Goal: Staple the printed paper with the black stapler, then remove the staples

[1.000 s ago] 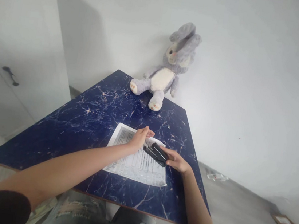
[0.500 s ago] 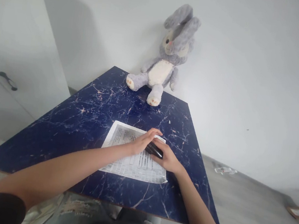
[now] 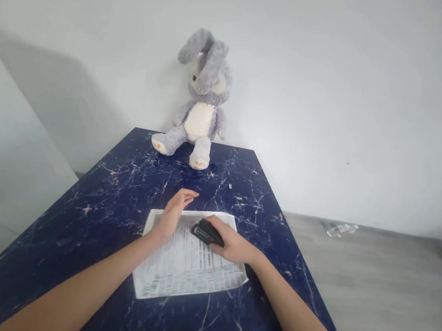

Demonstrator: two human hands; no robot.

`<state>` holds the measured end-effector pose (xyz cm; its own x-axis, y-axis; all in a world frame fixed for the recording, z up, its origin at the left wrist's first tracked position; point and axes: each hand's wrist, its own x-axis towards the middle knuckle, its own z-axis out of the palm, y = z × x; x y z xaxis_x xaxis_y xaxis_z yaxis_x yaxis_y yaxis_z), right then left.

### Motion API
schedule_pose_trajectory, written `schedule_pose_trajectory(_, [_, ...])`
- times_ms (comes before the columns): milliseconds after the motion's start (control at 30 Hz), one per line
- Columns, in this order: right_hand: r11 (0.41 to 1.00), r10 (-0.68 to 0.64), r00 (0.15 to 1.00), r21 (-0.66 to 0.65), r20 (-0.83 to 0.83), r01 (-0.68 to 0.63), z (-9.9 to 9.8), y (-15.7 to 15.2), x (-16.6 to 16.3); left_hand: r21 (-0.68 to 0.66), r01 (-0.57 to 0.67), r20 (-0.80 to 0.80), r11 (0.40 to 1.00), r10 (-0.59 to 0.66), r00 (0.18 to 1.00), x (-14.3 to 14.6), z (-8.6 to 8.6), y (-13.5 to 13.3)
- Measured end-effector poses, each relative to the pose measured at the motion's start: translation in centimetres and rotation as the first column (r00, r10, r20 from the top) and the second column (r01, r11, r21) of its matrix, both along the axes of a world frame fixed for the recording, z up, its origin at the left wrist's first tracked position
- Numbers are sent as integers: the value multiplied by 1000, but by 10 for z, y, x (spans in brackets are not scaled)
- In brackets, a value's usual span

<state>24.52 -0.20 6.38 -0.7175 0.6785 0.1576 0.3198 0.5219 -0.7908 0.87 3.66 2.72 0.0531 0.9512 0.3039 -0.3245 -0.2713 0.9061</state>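
A printed sheet of paper [image 3: 186, 275] lies on the dark blue marbled table. My right hand [image 3: 231, 240] is wrapped around a black stapler [image 3: 207, 232] over the upper right part of the sheet. Apart from the stapler, my left hand [image 3: 174, 211] is at the sheet's upper left edge, its fingers stretched forward and holding nothing. Whether the left palm rests on the paper I cannot tell.
A grey plush rabbit [image 3: 202, 103] sits at the far end of the table [image 3: 119, 195], against the wall. A tiny pale piece [image 3: 230, 186] lies on the tabletop. Clear plastic [image 3: 342, 230] is on the floor to the right. A white cabinet [image 3: 2, 158] stands left.
My left hand has come off the stapler and moved left. My right hand keeps the stapler, which is now turned more into view. The camera view has shifted and the sheet looks rotated.
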Motion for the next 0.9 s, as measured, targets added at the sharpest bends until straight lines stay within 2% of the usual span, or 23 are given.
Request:
schedule_pose_trajectory(100, [998,-6,995,-57,103,12,11,6,44,-53,-119,7,991,120,993,-29,0,22])
schedule_pose_trajectory(167, [987,26,990,-162,138,-3,12,12,73,-134,-72,130,988,90,987,-53,6,34])
schedule_pose_trajectory(200, [978,36,993,-207,112,-12,10,16,84,-199,-5,227,980,51,973,-66,10,38])
schedule_pose_trajectory(233, [978,-10,999,-206,49,20,7,21,92,-248,56,329,967,30,944,-79,14,41])
schedule_pose_trajectory(267, [980,-117,993,-164,-12,114,4,28,97,-275,98,424,956,30,905,-91,18,44])
schedule_pose_trajectory(333, [943,-333,941,-12,-55,333,-3,49,98,-278,142,567,950,43,823,-112,23,47])
schedule_pose_trajectory(400, [898,-420,907,158,35,410,-7,78,92,-243,146,654,959,51,755,-126,25,49])
schedule_pose_trajectory(500, [883,-436,867,299,240,362,-3,128,76,-204,138,709,969,49,704,-133,25,49])
schedule_pose_trajectory(633, [899,-428,794,293,432,325,3,174,41,-227,216,679,950,-5,734,-127,21,46])
schedule_pose_trajectory(733, [915,-389,799,294,459,277,1,184,-3,-204,389,615,898,-191,765,-119,15,46])
schedule_pose_trajectory(833, [952,-276,844,251,461,174,-6,183,-63,-151,619,476,771,-493,729,-113,7,48])
schedule_pose_trajectory(900, [972,-184,876,216,445,95,-11,183,-107,-164,683,405,712,-583,704,-110,4,47])
